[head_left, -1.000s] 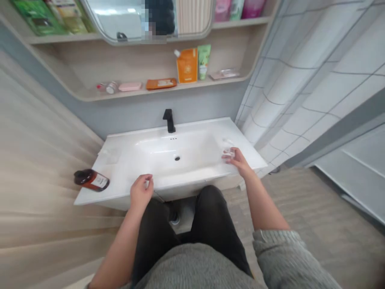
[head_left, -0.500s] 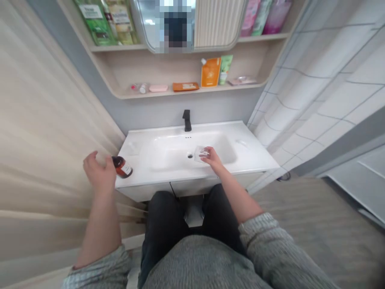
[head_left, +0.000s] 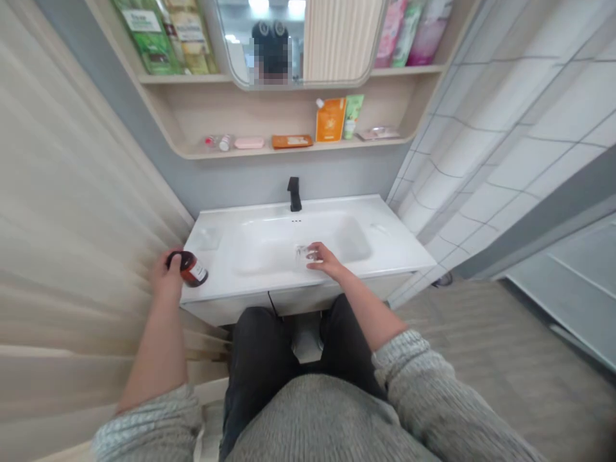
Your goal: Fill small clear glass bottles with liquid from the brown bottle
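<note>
At the left end of the counter stands a brown bottle (head_left: 195,272) with a white label and a dark top. My left hand (head_left: 167,277) is closed around that dark top, the thumb lying over it. Over the white sink (head_left: 260,253), my right hand (head_left: 325,262) grips a small clear cup (head_left: 301,256) from its right side. The cup is see-through, and I cannot tell whether anything is in it. It hides the drain from view. Behind the sink rises a black faucet (head_left: 294,194).
A wall shelf (head_left: 260,154) above the sink bears an orange pouch (head_left: 330,120), a green tube (head_left: 353,115), an orange packet (head_left: 291,141) and a pink soap box (head_left: 249,143). A beige curtain (head_left: 86,212) hangs close on the left. A clear dish (head_left: 208,238) lies on the counter.
My left hand has come from beside the brown bottle onto its top and closed on it. My right hand has moved slightly left with the clear cup, now over the drain.
</note>
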Demonstrator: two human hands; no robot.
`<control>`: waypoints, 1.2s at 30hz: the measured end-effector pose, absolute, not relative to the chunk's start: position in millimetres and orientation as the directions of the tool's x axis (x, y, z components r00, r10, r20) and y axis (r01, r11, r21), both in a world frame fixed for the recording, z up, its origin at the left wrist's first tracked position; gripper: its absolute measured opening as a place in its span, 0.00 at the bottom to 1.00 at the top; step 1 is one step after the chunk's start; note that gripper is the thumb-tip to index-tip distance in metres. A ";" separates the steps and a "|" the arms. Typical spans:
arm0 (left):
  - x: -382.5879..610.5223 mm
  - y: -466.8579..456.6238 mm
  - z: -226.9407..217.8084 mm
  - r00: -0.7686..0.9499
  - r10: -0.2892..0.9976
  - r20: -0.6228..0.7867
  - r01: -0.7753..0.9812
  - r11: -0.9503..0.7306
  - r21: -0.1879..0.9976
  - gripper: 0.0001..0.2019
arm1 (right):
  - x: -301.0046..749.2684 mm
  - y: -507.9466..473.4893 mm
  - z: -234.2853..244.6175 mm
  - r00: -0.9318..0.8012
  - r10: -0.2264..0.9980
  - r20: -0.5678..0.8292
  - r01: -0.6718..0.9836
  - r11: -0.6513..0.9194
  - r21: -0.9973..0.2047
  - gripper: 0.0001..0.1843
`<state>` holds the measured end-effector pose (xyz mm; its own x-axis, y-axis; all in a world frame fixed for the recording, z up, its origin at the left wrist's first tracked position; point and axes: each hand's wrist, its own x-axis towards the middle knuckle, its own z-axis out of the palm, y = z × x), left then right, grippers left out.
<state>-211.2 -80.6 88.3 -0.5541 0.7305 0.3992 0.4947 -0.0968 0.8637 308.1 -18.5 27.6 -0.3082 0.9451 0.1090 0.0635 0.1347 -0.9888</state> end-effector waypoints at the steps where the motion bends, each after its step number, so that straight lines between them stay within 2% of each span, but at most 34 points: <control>1: -212.4 -78.9 84.3 -0.570 0.717 0.401 0.470 -0.116 0.875 0.11 | 307.3 -18.1 26.5 -0.312 0.944 0.111 0.074 0.141 -0.987 0.39; 6: -212.4 -67.0 73.1 -0.654 0.648 0.391 0.439 -0.096 0.893 0.13 | 304.3 -15.4 22.4 -0.309 0.944 0.117 0.131 0.164 -0.978 0.39; 11: -210.6 -60.8 76.1 -0.714 0.587 0.383 0.348 -0.177 0.920 0.22 | 305.1 -14.8 22.9 -0.327 0.939 0.110 0.122 0.158 -0.980 0.38; 16: -214.2 -61.9 75.8 -0.654 0.648 0.390 0.401 -0.140 0.905 0.16 | 307.2 -15.2 23.1 -0.319 0.939 0.125 0.031 0.142 -0.989 0.37; 21: -216.5 -59.0 73.2 -0.711 0.576 0.403 0.365 -0.188 0.912 0.24 | 307.2 -15.0 20.9 -0.322 0.936 0.142 0.057 0.169 -0.984 0.38; 25: -218.3 -57.3 71.1 -0.679 0.613 0.404 0.378 -0.180 0.908 0.19 | 307.5 -15.4 19.8 -0.328 0.933 0.147 0.086 0.185 -0.979 0.38; 29: -219.2 -56.7 70.7 -0.706 0.578 0.408 0.369 -0.192 0.910 0.25 | 307.8 -15.4 20.0 -0.332 0.932 0.147 0.086 0.185 -0.979 0.38; 33: -217.8 -56.6 73.1 -0.680 0.620 0.392 0.354 -0.191 0.916 0.22 | 307.6 -14.1 18.5 -0.328 0.933 0.149 0.092 0.188 -0.978 0.38; 36: -216.4 -56.8 75.1 -0.711 0.592 0.379 0.327 -0.199 0.924 0.25 | 307.2 -13.3 16.5 -0.319 0.936 0.150 0.090 0.188 -0.978 0.38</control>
<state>-216.4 -56.8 75.1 -0.7113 0.5918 0.3793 0.3268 -0.1993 0.9238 307.2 -13.3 16.5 -0.3193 0.9357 0.1501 0.0902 0.1877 -0.9781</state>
